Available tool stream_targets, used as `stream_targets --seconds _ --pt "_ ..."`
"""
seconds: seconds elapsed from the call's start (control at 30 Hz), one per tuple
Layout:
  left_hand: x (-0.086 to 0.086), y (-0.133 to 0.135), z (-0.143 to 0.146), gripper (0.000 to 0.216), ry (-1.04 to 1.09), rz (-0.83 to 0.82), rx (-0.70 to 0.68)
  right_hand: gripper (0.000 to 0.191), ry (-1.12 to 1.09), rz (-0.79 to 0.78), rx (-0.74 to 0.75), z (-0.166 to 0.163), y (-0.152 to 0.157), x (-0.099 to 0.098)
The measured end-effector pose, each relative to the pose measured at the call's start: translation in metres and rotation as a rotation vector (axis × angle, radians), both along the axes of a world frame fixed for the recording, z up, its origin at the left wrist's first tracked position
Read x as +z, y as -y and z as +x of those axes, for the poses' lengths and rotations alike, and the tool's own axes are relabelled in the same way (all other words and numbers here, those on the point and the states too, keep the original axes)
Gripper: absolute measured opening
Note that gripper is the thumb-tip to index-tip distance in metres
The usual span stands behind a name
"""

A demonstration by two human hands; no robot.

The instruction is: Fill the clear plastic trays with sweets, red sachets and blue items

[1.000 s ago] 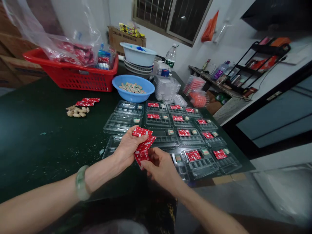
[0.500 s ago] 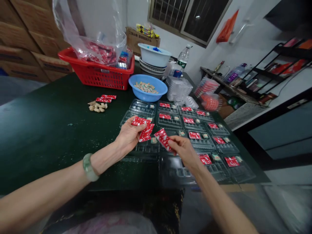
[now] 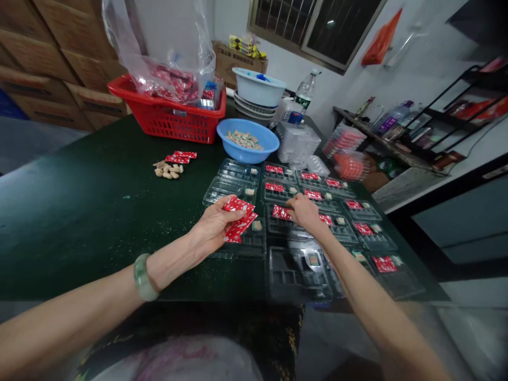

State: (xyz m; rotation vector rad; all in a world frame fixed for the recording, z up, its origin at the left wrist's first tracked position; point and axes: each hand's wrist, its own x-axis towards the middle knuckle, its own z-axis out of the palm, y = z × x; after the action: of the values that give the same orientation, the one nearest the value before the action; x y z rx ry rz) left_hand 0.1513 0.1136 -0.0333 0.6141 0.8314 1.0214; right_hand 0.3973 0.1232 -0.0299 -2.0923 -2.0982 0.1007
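Several red packets with white spots [image 3: 240, 221] are fanned out in my left hand [image 3: 212, 225], which is closed on them above a clear plastic tray [image 3: 257, 246]. My right hand [image 3: 305, 212] pinches one red packet [image 3: 281, 212] at its right end, over a clear tray in the middle of the rows. Around it lie more clear compartment trays; many hold a red packet [image 3: 274, 187] beside a small pale-and-green piece [image 3: 293, 190]. A nearer tray [image 3: 293, 275] holds only such a small piece. My right fingertips are partly hidden behind the hand.
A blue basin [image 3: 248, 153] of small pieces stands behind the trays, beside a red basket [image 3: 174, 124] with a bag of packets. Stacked clear trays [image 3: 297, 143] are at its right. Peanuts [image 3: 169, 170] and loose packets [image 3: 180, 157] lie on the dark green table [image 3: 99, 211].
My right hand has moved forward, carrying a red packet from beside my left hand to a middle tray. My left hand keeps its packets. The view has shifted slightly.
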Motion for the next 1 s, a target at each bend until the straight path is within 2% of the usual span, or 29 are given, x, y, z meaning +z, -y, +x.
stream_targets --seconds 0.07,0.1,0.13,0.2,0.27,0.37,0.47,0.57,0.67,0.8,0.9,1.0 --pt "0.003 0.006 0.001 0.052 0.021 0.037 -0.008 0.019 -0.099 0.117 -0.037 -0.022 0.02 0.005" --pt "0.004 0.009 0.002 0.053 0.031 0.058 -0.008 0.019 -0.226 0.121 -0.024 -0.034 0.033 0.008" --pt "0.005 0.012 0.004 0.053 0.036 0.078 0.0 0.023 -0.398 0.074 0.003 -0.047 0.047 0.011" --pt "0.006 0.018 0.008 0.054 0.033 0.114 0.044 0.034 -0.785 -0.147 0.068 -0.071 0.074 0.014" --pt "0.006 0.024 0.013 0.053 0.023 0.163 0.08 0.034 -1.06 -0.28 0.046 -0.092 0.096 0.015" --pt "0.009 0.033 0.023 0.051 0.03 0.246 0.068 0.027 -1.254 -0.197 -0.055 -0.107 0.112 0.013" --pt "0.016 0.037 0.028 0.041 0.057 0.29 0.061 0.022 -1.332 -0.065 -0.091 -0.1 0.115 0.01" --pt "0.023 0.036 0.022 0.025 0.035 0.257 0.085 0.022 -1.23 0.007 -0.102 -0.069 0.117 0.008" --pt "0.028 0.031 0.006 0.019 -0.052 0.184 0.128 0.021 -0.955 0.036 -0.11 -0.025 0.12 0.01" --pt "0.027 0.021 -0.021 0.028 -0.138 0.129 0.185 0.022 -0.759 -0.133 -0.017 0.02 0.116 0.014" --pt "0.024 0.012 -0.038 0.028 -0.179 0.081 0.179 0.021 -0.667 -0.296 0.097 0.026 0.108 0.01" --pt "0.024 0.008 -0.05 0.024 -0.187 0.04 0.188 0.015 -0.373 -0.27 0.144 0.017 0.103 -0.002"
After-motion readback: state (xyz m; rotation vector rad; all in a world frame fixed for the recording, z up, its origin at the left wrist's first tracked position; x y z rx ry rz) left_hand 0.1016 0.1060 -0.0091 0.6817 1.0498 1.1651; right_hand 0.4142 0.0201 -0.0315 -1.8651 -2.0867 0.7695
